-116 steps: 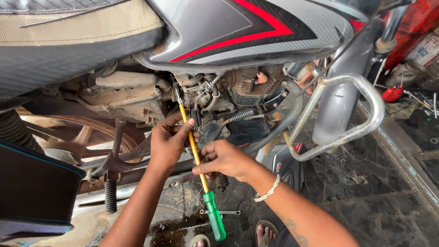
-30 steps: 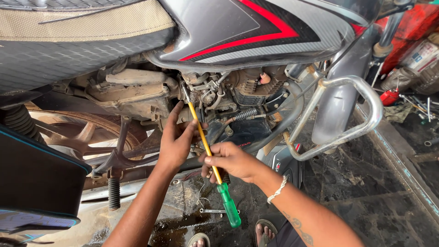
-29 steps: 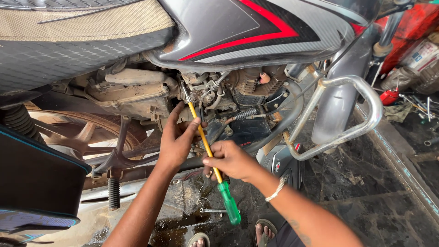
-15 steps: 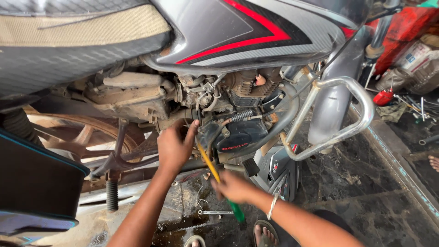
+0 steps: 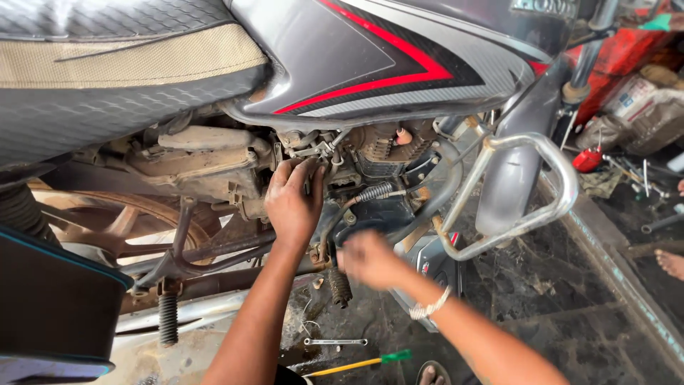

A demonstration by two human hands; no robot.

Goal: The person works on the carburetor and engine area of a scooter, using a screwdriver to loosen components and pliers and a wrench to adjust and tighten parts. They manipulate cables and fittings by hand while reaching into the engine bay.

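The left hand (image 5: pixel 292 203) presses its fingers against the greasy engine parts (image 5: pixel 324 167) under the motorcycle's fuel tank (image 5: pixel 370 57). At its 4 o'clock the right hand (image 5: pixel 369 258) is blurred, seemingly empty; I cannot tell whether it is open or closed. The screwdriver (image 5: pixel 360 363) lies on the floor (image 5: pixel 541 285) at 6 o'clock, just below a small wrench (image 5: pixel 335 342).

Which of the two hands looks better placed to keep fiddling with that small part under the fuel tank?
The left hand, probably: its fingers already rest on the engine part below the tank. The right hand is lower, blurred and empty, with the screwdriver lying on the floor.
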